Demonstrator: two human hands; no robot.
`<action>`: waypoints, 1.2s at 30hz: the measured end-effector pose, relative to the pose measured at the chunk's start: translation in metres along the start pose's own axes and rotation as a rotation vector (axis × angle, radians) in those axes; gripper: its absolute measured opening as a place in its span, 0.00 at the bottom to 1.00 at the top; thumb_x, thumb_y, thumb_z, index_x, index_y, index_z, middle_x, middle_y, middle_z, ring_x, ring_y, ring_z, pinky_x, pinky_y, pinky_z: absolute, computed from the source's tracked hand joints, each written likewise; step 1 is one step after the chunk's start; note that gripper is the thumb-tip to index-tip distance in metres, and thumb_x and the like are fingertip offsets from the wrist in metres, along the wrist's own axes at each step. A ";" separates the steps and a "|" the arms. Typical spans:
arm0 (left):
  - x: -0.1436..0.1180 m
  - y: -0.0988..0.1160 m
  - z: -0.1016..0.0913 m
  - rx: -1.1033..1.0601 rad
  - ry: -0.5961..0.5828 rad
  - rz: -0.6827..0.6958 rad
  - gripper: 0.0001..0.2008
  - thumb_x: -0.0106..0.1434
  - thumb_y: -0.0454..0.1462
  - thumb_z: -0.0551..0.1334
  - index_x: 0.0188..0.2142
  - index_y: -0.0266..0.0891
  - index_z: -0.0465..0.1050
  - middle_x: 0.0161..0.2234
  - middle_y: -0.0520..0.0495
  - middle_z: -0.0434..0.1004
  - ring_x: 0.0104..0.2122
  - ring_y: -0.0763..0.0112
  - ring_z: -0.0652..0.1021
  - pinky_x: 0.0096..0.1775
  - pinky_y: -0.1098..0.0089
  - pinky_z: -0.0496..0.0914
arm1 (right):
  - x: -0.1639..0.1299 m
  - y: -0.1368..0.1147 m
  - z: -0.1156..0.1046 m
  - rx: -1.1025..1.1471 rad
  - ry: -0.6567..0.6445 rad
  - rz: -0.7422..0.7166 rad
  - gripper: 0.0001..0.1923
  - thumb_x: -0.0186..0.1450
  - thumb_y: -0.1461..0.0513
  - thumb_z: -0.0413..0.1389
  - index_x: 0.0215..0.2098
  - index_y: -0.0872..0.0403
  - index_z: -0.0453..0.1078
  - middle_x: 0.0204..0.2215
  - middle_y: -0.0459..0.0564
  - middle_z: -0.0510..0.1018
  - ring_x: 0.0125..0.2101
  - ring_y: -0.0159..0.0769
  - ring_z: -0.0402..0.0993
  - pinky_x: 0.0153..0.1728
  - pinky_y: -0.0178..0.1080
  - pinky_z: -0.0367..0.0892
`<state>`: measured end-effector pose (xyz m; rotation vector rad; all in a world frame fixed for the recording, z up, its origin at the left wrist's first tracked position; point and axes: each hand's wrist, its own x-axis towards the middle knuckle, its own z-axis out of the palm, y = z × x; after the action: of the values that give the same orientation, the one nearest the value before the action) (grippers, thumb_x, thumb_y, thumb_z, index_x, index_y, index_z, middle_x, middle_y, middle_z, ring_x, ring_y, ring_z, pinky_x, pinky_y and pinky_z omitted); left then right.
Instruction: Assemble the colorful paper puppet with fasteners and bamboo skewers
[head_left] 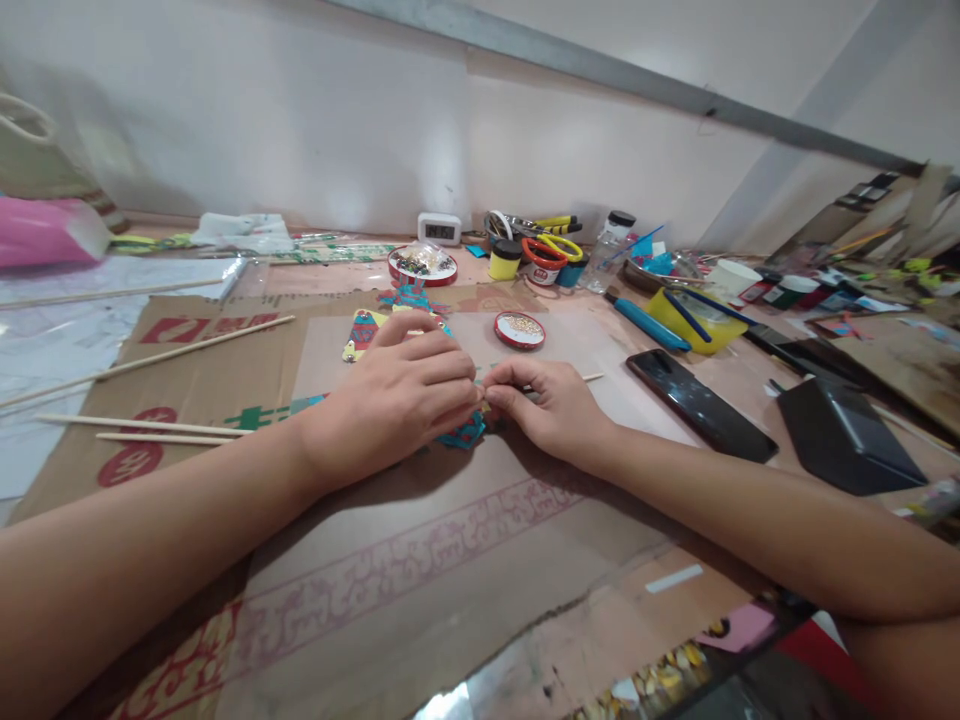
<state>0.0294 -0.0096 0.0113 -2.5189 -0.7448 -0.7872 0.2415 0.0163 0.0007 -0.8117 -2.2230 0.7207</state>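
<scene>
Centre frame: left hand [394, 395] lies flat on a painted cutout [461, 432], pinning it to the cardboard sheet [420, 560] so it cannot slide. Right hand [547, 405] pinches a thin wooden stick [592, 377] against the cutout's edge. Round red lid [519, 330] just above.

My left hand [397, 395] covers most of the painted cutout [409, 300]. My fingertips [487, 395] hide what they're pinching at centre frame.
</scene>
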 end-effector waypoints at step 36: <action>0.001 0.009 0.005 -0.191 0.038 -0.355 0.06 0.65 0.40 0.61 0.33 0.41 0.74 0.33 0.51 0.79 0.37 0.64 0.75 0.44 0.62 0.63 | -0.001 -0.005 0.000 -0.126 0.167 -0.096 0.04 0.66 0.64 0.56 0.34 0.54 0.72 0.29 0.45 0.79 0.29 0.30 0.74 0.32 0.31 0.67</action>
<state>0.0371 -0.0137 0.0062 -2.5616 -1.1750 -1.0653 0.2404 0.0118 0.0036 -0.7903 -2.1559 0.4542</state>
